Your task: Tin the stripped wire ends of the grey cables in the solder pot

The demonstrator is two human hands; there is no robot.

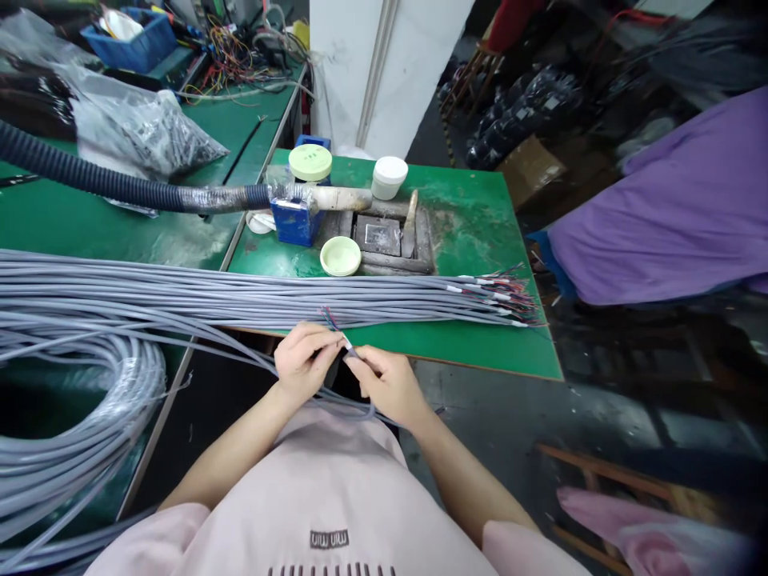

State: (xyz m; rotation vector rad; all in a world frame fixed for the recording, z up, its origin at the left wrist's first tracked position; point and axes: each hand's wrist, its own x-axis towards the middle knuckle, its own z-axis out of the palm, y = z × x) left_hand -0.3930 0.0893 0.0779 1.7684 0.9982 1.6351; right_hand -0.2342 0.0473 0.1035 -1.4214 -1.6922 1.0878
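Note:
Close in front of my body, a grey cable [353, 352] is held between both hands, its stripped end pointing up with thin coloured wires fanned out. My right hand [390, 382] grips the grey jacket just below a white band. On the other side, my left hand [305, 360] pinches at the wires near that band, thumb and fingertips together. Just beyond my hands lies a long bundle of grey cables [288, 298], their bared coloured ends gathered toward the right side of the green table [480, 350].
Behind the bundle are a solder pot [378, 234], a brush-like tool [410, 224], a pale green dish [340, 257] and a white tub [390, 177]. A ribbed hose [132, 184] crosses from the left. A coil of grey cable [135, 384] lies at left. Purple cloth [666, 208] hangs at right.

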